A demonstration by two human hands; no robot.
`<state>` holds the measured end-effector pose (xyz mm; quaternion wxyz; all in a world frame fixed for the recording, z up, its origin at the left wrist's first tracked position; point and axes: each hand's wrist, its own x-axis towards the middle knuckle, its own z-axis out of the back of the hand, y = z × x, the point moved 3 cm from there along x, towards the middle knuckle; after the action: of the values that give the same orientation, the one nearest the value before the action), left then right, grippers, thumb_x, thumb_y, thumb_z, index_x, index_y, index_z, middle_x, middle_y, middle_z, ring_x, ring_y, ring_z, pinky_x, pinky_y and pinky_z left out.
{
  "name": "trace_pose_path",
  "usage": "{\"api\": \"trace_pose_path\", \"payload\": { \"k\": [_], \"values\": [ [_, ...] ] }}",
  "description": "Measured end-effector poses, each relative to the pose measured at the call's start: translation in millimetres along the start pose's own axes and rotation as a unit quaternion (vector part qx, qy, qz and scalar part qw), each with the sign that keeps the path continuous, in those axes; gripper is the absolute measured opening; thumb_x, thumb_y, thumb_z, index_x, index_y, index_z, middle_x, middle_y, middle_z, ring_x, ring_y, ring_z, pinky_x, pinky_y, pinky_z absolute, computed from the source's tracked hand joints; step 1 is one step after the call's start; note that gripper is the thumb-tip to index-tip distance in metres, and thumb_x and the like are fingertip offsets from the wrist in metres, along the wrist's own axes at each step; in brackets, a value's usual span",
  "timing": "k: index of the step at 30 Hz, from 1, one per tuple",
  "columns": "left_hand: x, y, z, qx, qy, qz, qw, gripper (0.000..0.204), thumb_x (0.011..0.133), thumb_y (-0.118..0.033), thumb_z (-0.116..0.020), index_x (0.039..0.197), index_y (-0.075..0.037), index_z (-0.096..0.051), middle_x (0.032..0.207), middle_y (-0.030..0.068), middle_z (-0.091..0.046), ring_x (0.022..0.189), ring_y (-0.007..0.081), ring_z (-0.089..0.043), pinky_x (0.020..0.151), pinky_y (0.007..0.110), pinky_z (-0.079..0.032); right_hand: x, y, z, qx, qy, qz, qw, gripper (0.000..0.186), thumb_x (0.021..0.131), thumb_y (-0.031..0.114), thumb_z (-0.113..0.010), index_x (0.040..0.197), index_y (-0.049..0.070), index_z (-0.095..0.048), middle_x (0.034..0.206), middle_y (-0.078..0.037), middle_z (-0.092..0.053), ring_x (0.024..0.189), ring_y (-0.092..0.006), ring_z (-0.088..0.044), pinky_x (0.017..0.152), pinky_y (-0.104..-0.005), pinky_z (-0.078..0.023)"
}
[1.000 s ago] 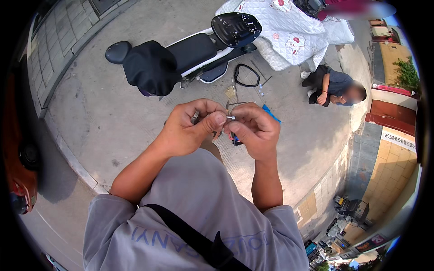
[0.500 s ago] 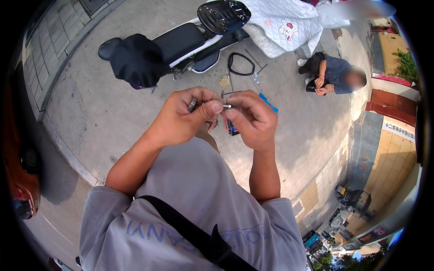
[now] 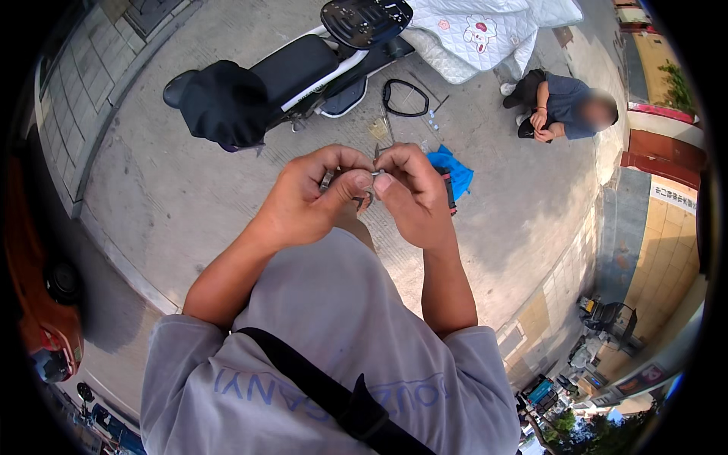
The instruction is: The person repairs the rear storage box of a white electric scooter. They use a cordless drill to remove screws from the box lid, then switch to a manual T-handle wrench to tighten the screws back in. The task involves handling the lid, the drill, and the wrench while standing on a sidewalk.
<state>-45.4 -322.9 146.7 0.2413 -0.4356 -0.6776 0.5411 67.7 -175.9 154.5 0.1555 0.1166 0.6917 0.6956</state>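
Note:
My left hand [image 3: 315, 201] and my right hand [image 3: 409, 193] meet mid-picture, fingertips pinched around a small silver bolt-like piece [image 3: 378, 174], partly hidden. Another silver metal object [image 3: 327, 180] sits among my left fingers; its shape is unclear. Just past my right fingers, a blue cloth or bag [image 3: 455, 167] lies on the ground by a dark tool case with red parts [image 3: 452, 197]. Slim metal tools [image 3: 436, 106] and a black loop [image 3: 406, 108] lie beyond.
A scooter [image 3: 299, 72] stands ahead beside a white quilted cover [image 3: 493, 38]. A person [image 3: 561, 110] sits low at the right. Left are a curb [image 3: 106, 243] and an orange vehicle [image 3: 38, 280]. Storefronts [image 3: 660, 250] and parked scooters [image 3: 607, 318] line the right side.
My right thumb and fingers have drawn closer to my left fingertips, covering more of the small piece. More of the blue cloth shows. The scene has shifted upward in the picture since a second ago.

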Motion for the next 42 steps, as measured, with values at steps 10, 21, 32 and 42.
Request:
{"api": "trace_pose_path", "payload": {
  "k": [10,21,32,42],
  "values": [
    [-19.9,-17.4,43.5,0.093,-0.010,-0.080,0.992,0.014,0.105,-0.011,-0.067,0.111,0.002,-0.067,0.099,0.0054,-0.070,0.089,0.0102,-0.065,0.081,0.028,-0.054,13.1,8.5,-51.5,-0.091,0.003,0.049,0.995,0.025,0.109,0.020,-0.060,0.093,0.001,-0.060,0.078,-0.006,-0.057,0.070,-0.0103,-0.050,0.061,-0.0301,-0.041],
    [-36.8,-9.8,84.4,0.191,0.007,-0.142,0.971,0.022,0.111,-0.023,-0.061,0.114,-0.001,-0.062,0.091,0.0020,-0.062,0.077,0.0085,-0.057,0.066,0.026,-0.049,15.3,4.4,-93.5,-0.161,0.001,0.021,0.987,0.030,0.110,0.028,-0.061,0.097,0.000,-0.062,0.081,-0.011,-0.062,0.067,-0.0197,-0.056,0.062,-0.0347,-0.046],
    [-35.2,-17.2,64.8,0.058,0.019,-0.044,0.997,0.027,0.115,-0.027,-0.052,0.111,-0.001,-0.060,0.088,-0.0008,-0.058,0.082,0.0073,-0.054,0.076,0.026,-0.049,22.3,48.6,-70.0,-0.329,0.057,0.196,0.922,0.020,0.092,0.018,-0.076,0.101,0.005,-0.064,0.081,-0.009,-0.060,0.063,-0.0245,-0.059,0.055,-0.0374,-0.047],
    [-22.3,-13.4,21.1,0.036,0.001,-0.016,0.999,0.029,0.114,-0.033,-0.054,0.112,-0.004,-0.058,0.088,-0.0005,-0.057,0.064,0.0029,-0.044,0.056,0.021,-0.036,25.9,48.3,-21.4,-0.343,0.057,0.378,0.858,0.021,0.087,0.016,-0.078,0.095,0.007,-0.061,0.080,-0.007,-0.055,0.062,-0.0271,-0.057,0.053,-0.0388,-0.047]
  ]
}}
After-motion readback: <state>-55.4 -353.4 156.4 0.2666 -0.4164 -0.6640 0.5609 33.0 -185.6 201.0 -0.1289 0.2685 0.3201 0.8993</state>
